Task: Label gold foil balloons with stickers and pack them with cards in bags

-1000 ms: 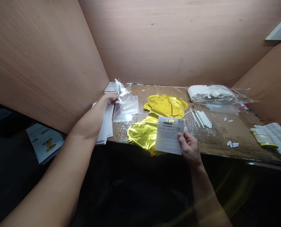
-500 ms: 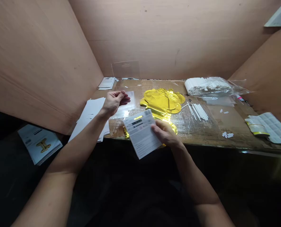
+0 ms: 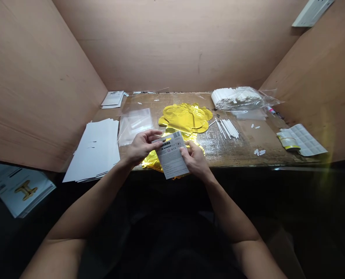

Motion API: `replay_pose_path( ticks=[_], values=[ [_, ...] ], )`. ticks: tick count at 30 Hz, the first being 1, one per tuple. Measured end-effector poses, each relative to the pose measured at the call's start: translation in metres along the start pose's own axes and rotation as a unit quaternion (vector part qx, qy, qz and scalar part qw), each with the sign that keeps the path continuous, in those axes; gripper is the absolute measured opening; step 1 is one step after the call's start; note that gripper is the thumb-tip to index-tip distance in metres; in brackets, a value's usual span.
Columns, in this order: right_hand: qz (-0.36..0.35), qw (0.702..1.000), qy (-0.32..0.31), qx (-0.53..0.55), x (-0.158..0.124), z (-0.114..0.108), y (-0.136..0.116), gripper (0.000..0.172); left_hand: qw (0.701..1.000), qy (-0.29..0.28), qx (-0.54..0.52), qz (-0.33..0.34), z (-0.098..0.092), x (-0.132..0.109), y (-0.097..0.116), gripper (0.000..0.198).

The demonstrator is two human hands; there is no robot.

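Note:
A printed card (image 3: 174,157) with small text, a barcode and a hang slot is held upright and slightly tilted in front of me. My right hand (image 3: 196,158) grips its right edge, thumb on the printed face. At the upper left corner, my left hand (image 3: 145,146) pinches the card between thumb and fingers. Behind the card lie flat gold foil balloons (image 3: 184,118), partly hidden by it and by my hands. Clear plastic bags (image 3: 136,121) rest on the table just beyond my left hand.
White sheets (image 3: 95,149) are stacked at left, and smaller cards (image 3: 112,99) sit in the back corner. White sticks (image 3: 229,128) lie right of the foil, below a bag of sticks (image 3: 239,97). Sticker sheets (image 3: 304,139) lie far right. Wooden panels (image 3: 172,46) enclose the table (image 3: 248,153).
My left hand has come down from over the clear bags to the card's upper left corner. The card has turned more upright in my right hand. The view has swung right.

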State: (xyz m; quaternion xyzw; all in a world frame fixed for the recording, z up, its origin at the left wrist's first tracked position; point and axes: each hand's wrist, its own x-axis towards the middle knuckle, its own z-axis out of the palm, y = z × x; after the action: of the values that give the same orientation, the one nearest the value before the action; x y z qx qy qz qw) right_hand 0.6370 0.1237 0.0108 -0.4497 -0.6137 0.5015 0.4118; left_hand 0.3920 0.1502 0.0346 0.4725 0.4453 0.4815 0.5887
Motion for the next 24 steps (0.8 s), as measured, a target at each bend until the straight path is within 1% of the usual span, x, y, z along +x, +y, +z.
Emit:
replay_pose_path(
  ticks=[2, 4, 7, 10, 12, 15, 17, 19, 20, 22, 24],
  values=[
    [0.006, 0.998, -0.026, 0.054, 0.001, 0.0, 0.002, 0.045, 1.0, -0.002, -0.002, -0.001, 0.009, -0.002, -0.008, 0.071],
    [-0.006, 0.998, -0.011, 0.068, 0.001, 0.0, 0.006, 0.052, 1.0, 0.015, -0.01, 0.015, 0.019, -0.005, -0.016, 0.07],
    [-0.005, 0.997, 0.042, 0.057, -0.001, 0.0, 0.013, 0.048, 0.998, 0.045, -0.023, 0.033, 0.033, -0.013, -0.029, 0.066],
    [-0.001, 0.996, 0.052, 0.072, -0.003, 0.0, 0.017, 0.045, 0.997, 0.042, -0.067, 0.015, 0.045, -0.018, -0.039, 0.068],
    [-0.011, 0.996, 0.06, 0.07, -0.002, -0.002, 0.016, 0.046, 0.992, 0.05, -0.116, 0.006, 0.054, -0.016, -0.042, 0.071],
    [-0.012, 0.992, 0.084, 0.096, -0.005, -0.008, 0.016, 0.047, 0.985, 0.075, -0.156, 0.013, 0.066, -0.003, -0.041, 0.073],
    [0.008, 0.985, 0.078, 0.152, -0.016, -0.011, 0.021, 0.052, 0.979, 0.1, -0.172, 0.046, 0.073, 0.007, -0.038, 0.071],
    [0.045, 0.977, 0.062, 0.2, -0.035, -0.01, 0.03, 0.058, 0.972, 0.124, -0.185, 0.079, 0.08, 0.013, -0.037, 0.068],
    [0.064, 0.972, 0.065, 0.216, -0.045, -0.007, 0.036, 0.059, 0.971, 0.127, -0.185, 0.087, 0.083, 0.014, -0.039, 0.066],
    [0.091, 0.961, 0.099, 0.24, -0.064, -0.001, 0.048, 0.058, 0.977, 0.104, -0.168, 0.083, 0.094, 0.009, -0.046, 0.06],
    [0.089, 0.949, 0.155, 0.259, -0.076, 0.004, 0.054, 0.056, 0.987, 0.065, -0.136, 0.063, 0.11, -0.003, -0.059, 0.053]
  ],
)
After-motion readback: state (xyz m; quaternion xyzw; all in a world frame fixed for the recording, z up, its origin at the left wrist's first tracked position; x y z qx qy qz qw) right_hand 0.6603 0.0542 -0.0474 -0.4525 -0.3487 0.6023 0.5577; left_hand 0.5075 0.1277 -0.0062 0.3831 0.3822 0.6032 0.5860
